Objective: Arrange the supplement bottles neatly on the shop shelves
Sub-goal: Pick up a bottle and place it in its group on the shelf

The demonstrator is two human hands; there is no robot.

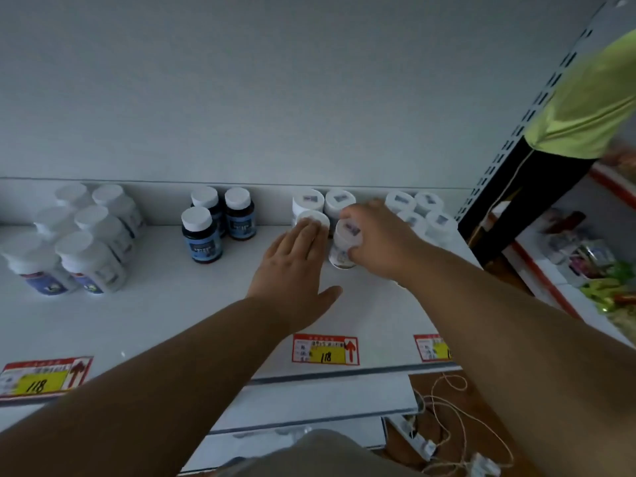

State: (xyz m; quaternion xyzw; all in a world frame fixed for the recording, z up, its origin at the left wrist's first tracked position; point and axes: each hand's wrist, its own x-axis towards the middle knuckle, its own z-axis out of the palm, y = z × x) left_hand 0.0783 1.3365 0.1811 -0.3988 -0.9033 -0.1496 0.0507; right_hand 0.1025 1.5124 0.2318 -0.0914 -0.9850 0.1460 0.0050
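White shelf (165,315) front bare | left grip (296,270) flat on bottle (315,220) | right grip (375,235) clasps tilted bottle (346,246)

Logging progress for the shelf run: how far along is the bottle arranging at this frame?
Done, by the look of it: the white bottles at far left, the three dark bottles and the far-right group stand upright in tidy clusters. In hand: the right hand grips a tilted white bottle, while the left hand lies flat, fingers on a neighbouring bottle cap. Left: stand that bottle into the middle group.
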